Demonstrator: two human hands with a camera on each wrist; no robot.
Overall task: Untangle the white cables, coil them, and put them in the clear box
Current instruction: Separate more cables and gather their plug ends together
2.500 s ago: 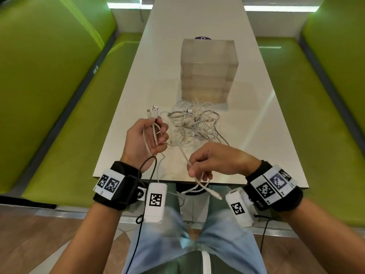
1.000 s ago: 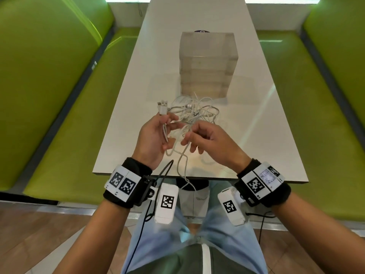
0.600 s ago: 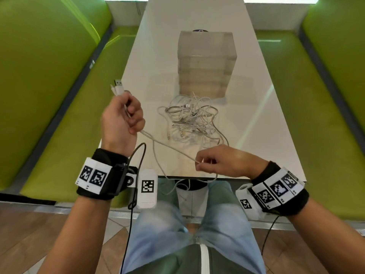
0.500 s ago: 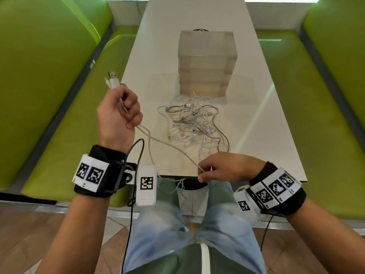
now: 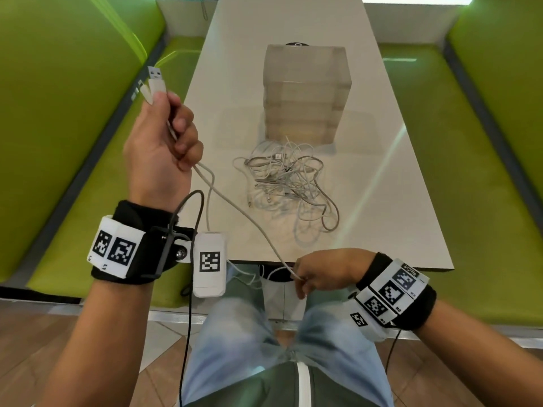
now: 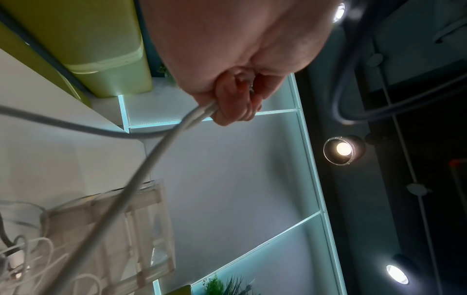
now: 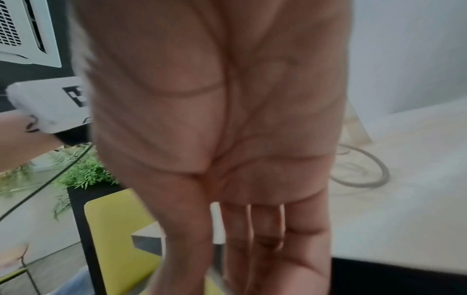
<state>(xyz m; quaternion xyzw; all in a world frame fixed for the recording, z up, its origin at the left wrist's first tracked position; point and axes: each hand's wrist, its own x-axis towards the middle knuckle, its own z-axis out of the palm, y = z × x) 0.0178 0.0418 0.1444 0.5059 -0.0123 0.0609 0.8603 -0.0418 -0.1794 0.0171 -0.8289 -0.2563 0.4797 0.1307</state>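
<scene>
Left hand higher, cable tauter

A tangled heap of white cables lies just before the upright clear box; one pulled-out cable stretches taut away from it.

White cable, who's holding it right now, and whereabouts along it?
Both hands. The left hand grips the white cable just below its two plug ends; the right hand pinches it further along, at the table's near edge.
</scene>
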